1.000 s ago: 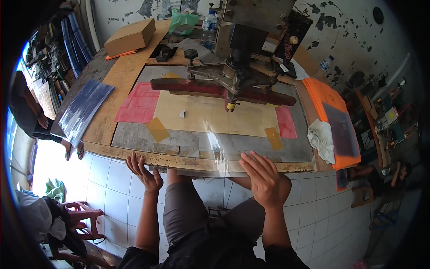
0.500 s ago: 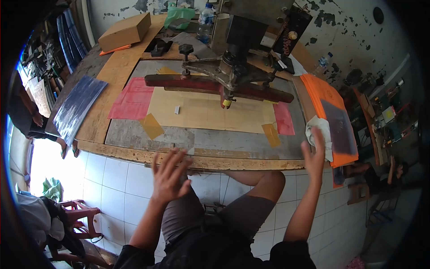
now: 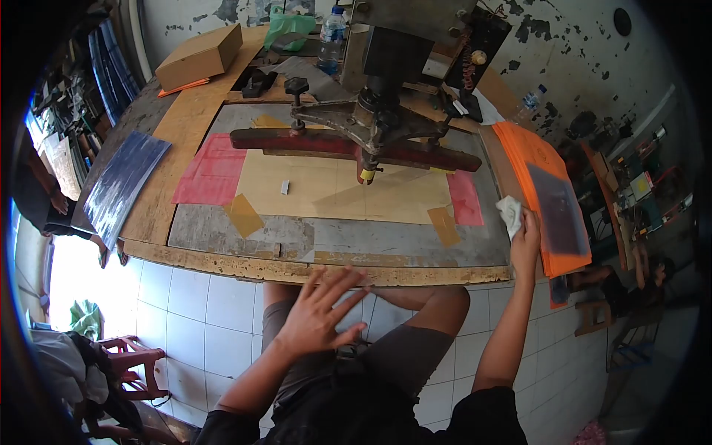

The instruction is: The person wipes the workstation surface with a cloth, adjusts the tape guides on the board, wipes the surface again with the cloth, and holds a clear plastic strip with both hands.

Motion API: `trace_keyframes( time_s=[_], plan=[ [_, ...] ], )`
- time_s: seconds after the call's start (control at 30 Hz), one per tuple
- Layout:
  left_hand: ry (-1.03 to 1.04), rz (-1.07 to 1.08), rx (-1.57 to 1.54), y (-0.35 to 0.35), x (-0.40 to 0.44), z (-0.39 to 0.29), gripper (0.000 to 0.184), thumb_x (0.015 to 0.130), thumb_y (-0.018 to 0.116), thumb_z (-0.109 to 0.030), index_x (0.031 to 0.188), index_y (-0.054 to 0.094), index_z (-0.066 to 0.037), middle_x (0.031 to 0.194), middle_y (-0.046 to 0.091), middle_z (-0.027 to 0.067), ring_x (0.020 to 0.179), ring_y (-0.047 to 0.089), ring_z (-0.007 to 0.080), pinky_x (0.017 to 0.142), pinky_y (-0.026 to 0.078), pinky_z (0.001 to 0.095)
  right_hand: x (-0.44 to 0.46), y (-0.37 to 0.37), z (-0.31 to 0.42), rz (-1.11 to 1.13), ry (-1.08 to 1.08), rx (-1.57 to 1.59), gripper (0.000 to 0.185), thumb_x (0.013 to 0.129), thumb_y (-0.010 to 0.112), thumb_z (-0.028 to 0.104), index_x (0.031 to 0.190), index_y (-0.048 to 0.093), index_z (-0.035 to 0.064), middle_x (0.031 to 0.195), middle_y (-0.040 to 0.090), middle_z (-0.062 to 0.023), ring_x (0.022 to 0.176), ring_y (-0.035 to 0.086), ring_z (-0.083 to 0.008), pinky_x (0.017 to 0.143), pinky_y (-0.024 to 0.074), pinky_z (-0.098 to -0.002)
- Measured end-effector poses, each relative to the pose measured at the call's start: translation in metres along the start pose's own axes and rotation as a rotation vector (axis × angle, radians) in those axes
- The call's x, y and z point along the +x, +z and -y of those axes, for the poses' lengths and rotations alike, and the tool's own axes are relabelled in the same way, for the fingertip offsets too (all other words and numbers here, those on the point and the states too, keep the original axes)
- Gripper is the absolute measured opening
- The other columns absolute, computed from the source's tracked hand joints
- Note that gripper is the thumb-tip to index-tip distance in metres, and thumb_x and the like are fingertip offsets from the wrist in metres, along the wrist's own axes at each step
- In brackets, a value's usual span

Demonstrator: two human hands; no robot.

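My right hand [image 3: 526, 236] grips a white cloth [image 3: 509, 213] at the right edge of the bench, beside the stack of orange sheets [image 3: 535, 194]. With fingers spread, my left hand [image 3: 321, 315] hovers over my lap near the bench's wooden front edge [image 3: 222, 265] and holds nothing. In front of me lies a beige sheet [image 3: 297, 174] with pink pieces [image 3: 211, 169] at its ends and brown tape [image 3: 243, 216] at its lower corners. A small white piece [image 3: 285, 187] rests on the sheet. Above it hangs the press's red bar [image 3: 311, 142].
A clear plastic sheet stack [image 3: 127, 184] lies at left, with a cardboard box [image 3: 199, 56] farther back. Water bottles [image 3: 331, 41] stand behind the press. A red stool [image 3: 133, 363] is on the floor. People are at both sides, away from the bench.
My right hand has closed on the white cloth and lifted it off the orange stack toward the bench. My left hand has moved right, still spread.
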State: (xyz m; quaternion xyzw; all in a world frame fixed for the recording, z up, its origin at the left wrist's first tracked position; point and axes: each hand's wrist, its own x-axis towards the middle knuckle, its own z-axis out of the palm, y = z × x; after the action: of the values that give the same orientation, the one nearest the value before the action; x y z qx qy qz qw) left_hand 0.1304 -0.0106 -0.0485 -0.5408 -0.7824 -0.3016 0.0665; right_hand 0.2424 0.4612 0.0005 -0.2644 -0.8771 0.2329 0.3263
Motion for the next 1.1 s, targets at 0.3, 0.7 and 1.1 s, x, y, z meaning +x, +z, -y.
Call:
trace_keyframes(
  time_s=[0.3, 0.7, 1.1],
  plan=[
    [-0.055, -0.056, 0.063, 0.045, 0.003, 0.004, 0.058, 0.093, 0.079, -0.039, 0.146, 0.068, -0.018, 0.16, 0.06, 0.008, 0.154, 0.051, 0.0292, 0.128, 0.03, 0.056, -0.112, 0.088, 0.174, 0.497, -0.625, -0.119, 0.046, 0.1, 0.072, 0.011, 0.144, 0.061, 0.015, 0.16, 0.05, -0.0144, 0.154, 0.044, -0.0427, 0.126, 0.0317, -0.0685],
    [-0.029, -0.091, 0.053, 0.05, -0.001, 0.013, 0.059, 0.097, 0.076, -0.037, 0.152, 0.065, -0.023, 0.166, 0.057, 0.001, 0.154, 0.051, 0.0222, 0.123, 0.036, 0.0471, -0.061, 0.12, 0.16, 0.488, -0.625, -0.097, 0.052, 0.091, 0.073, 0.005, 0.141, 0.073, 0.02, 0.149, 0.062, -0.0154, 0.138, 0.058, -0.0385, 0.116, 0.0439, -0.0557],
    [0.03, -0.111, 0.071, 0.04, -0.002, 0.012, 0.06, 0.097, 0.075, -0.035, 0.155, 0.063, -0.022, 0.167, 0.055, 0.0028, 0.156, 0.049, 0.0236, 0.126, 0.037, 0.0496, -0.004, 0.151, 0.096, 0.313, -0.294, -0.449, 0.06, 0.109, 0.058, 0.03, 0.165, 0.048, 0.0112, 0.17, 0.044, -0.0222, 0.161, 0.036, -0.0432, 0.126, 0.033, -0.0633]
  ],
)
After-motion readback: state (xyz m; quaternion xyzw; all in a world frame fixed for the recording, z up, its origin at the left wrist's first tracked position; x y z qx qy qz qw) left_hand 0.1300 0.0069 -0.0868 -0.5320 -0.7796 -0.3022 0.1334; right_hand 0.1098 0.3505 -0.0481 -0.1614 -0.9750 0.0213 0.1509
